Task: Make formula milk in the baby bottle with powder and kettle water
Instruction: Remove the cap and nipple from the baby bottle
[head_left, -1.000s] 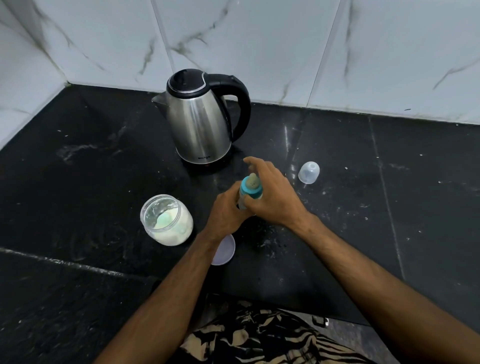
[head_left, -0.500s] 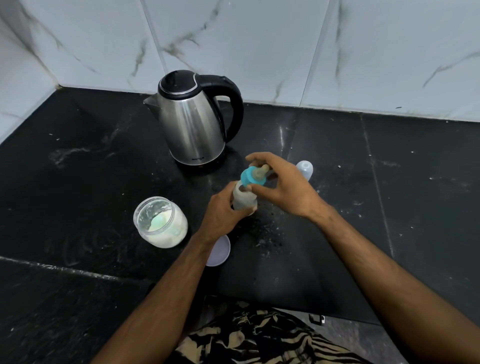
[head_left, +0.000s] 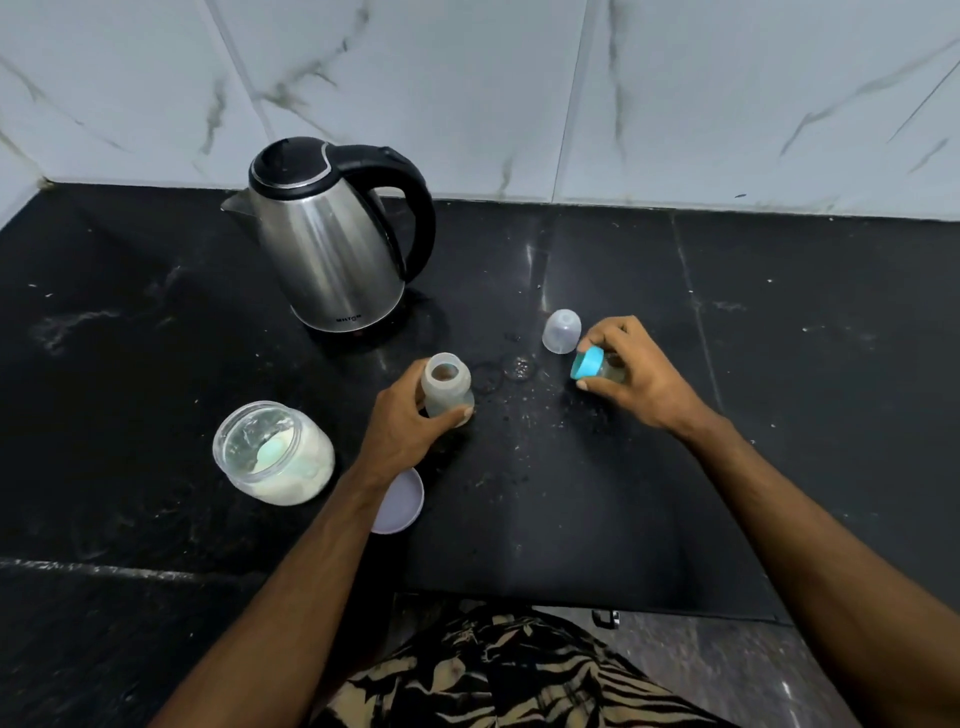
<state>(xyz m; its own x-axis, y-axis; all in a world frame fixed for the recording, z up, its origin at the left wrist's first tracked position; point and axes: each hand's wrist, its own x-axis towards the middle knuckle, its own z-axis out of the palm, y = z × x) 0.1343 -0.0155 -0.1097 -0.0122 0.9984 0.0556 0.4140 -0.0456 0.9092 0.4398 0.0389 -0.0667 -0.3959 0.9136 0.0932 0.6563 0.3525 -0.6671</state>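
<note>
I've got a steel-silver kettle (head_left: 327, 249) with black lid and handle on a black speckled counter (head_left: 779, 415), white grey-veined wall tiles (head_left: 675, 104), a turquoise teat ring (head_left: 588, 362), creamy white powder in the clear jar (head_left: 274, 453), and tan-black striped shorts (head_left: 498, 675).

Both forearms are bare and sleeveless; the garment (head_left: 509, 675) below bears black-and-tan zebra-like stripes.

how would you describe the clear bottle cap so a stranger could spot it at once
Start at the steel kettle at the back of the black counter. Right of its base, just beyond the right hand, stands a small clear dome, the cap. Unlike the blue teat ring in that hand, it is colourless and untouched.
</note>
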